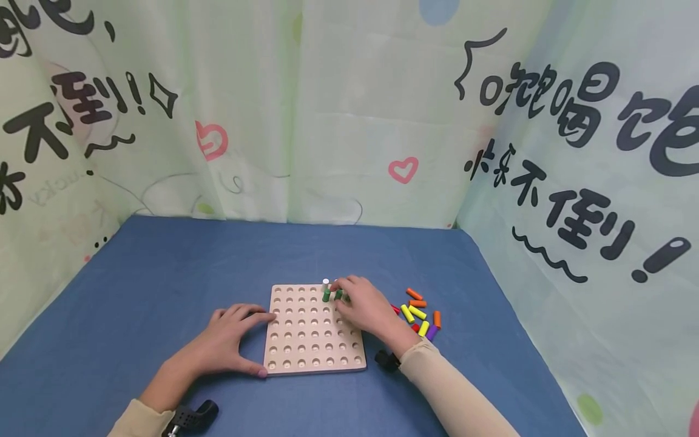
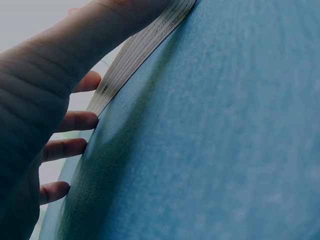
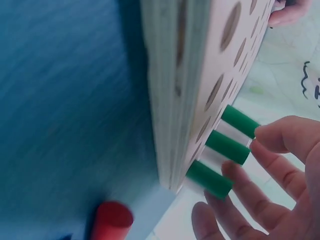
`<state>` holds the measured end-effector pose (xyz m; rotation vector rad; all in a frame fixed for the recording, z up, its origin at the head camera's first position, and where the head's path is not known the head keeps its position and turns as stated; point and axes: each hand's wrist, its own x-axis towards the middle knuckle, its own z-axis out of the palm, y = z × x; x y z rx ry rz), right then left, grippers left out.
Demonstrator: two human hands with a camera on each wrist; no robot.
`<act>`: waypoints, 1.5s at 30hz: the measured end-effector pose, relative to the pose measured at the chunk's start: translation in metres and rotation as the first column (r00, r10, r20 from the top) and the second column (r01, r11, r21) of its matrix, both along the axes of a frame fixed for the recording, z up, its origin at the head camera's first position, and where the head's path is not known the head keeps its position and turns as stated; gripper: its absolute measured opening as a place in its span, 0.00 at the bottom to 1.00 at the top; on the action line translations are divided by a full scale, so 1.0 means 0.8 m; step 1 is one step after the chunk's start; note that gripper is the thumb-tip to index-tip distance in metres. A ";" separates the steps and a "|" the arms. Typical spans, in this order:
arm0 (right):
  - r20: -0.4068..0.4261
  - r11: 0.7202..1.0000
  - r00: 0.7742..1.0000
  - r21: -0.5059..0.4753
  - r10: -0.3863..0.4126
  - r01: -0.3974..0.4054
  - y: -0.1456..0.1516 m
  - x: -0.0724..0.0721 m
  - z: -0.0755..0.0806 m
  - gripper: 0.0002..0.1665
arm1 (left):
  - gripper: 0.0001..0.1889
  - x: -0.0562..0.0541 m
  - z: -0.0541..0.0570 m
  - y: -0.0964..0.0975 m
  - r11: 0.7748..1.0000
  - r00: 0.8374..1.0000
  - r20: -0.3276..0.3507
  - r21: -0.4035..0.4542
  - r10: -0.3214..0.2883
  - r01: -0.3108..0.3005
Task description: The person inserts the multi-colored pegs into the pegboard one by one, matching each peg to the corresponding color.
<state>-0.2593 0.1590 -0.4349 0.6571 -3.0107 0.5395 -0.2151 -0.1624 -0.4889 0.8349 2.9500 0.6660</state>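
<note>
A pale wooden pegboard (image 1: 295,340) with rows of round holes lies on the blue cloth. My left hand (image 1: 226,343) steadies its left side, the thumb by the near corner and the spread fingers along the edge. At the far right part of the board, my right hand (image 1: 363,303) has thumb and index finger pinching the top of a green peg (image 3: 240,121). Two more green pegs (image 3: 227,146) stand in the same row, with other right fingertips against them. Behind this row are white pegs (image 1: 325,283), partly hidden by the hand.
Right of the board lie several loose pegs: orange (image 1: 437,319), yellow (image 1: 417,312), purple (image 1: 432,332) and red (image 3: 112,220). The blue cloth (image 1: 218,261) covers the table. Printed curtains (image 1: 338,121) hang behind it and along both sides.
</note>
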 end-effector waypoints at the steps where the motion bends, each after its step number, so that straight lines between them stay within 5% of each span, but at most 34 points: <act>1: -0.008 1.000 1.000 -0.002 -0.004 0.004 0.002 -0.001 0.000 0.14 | 0.55 0.000 0.000 0.000 1.000 1.000 -0.002 0.000 0.002 -0.002; 9: -0.013 0.995 0.996 -0.020 -0.094 0.093 0.024 -0.003 0.004 0.16 | 0.56 -0.002 -0.002 -0.001 1.000 1.000 -0.006 -0.004 0.005 -0.005; 28: 0.136 0.965 0.957 0.086 -0.257 0.247 0.074 -0.001 -0.004 0.23 | 0.56 -0.003 -0.003 -0.002 1.000 1.000 -0.015 -0.017 0.006 -0.006; 45: 0.035 0.965 0.965 0.049 -0.260 0.258 0.089 0.002 -0.010 0.17 | 0.56 -0.002 -0.002 -0.001 1.000 1.000 -0.013 -0.010 0.003 -0.003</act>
